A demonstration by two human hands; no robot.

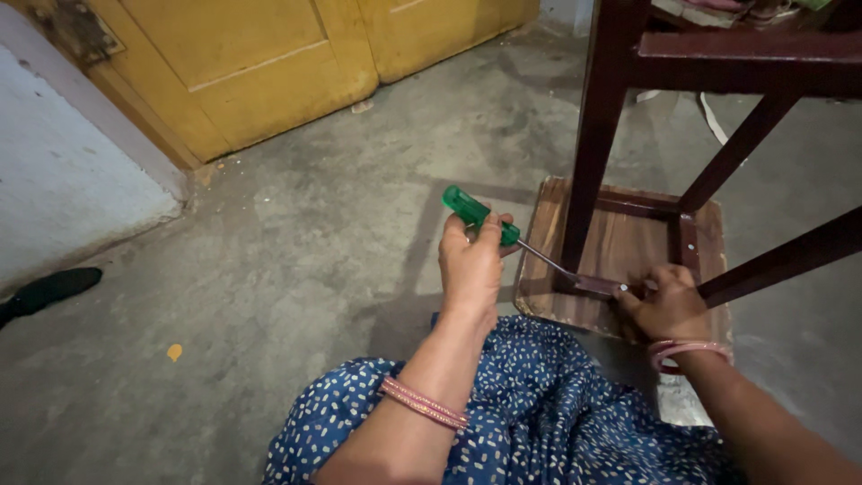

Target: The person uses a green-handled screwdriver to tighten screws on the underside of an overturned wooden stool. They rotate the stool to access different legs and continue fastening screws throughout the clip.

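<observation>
Down on the concrete floor (296, 233), we sit with an upturned wooden stool (628, 242) lying at about two o'clock from our lap. Our left hand (471, 265) is wrapped tight around the green handle of a screwdriver (489, 223), and the metal shaft slants off towards four o'clock to a screw (623, 287) on the stool's frame. Our right hand (666, 305) is curled at that same spot, fingertips touching the rail beside the screw; whether it pinches anything we cannot tell. Up at eleven o'clock stands a yellow door (269, 63).
</observation>
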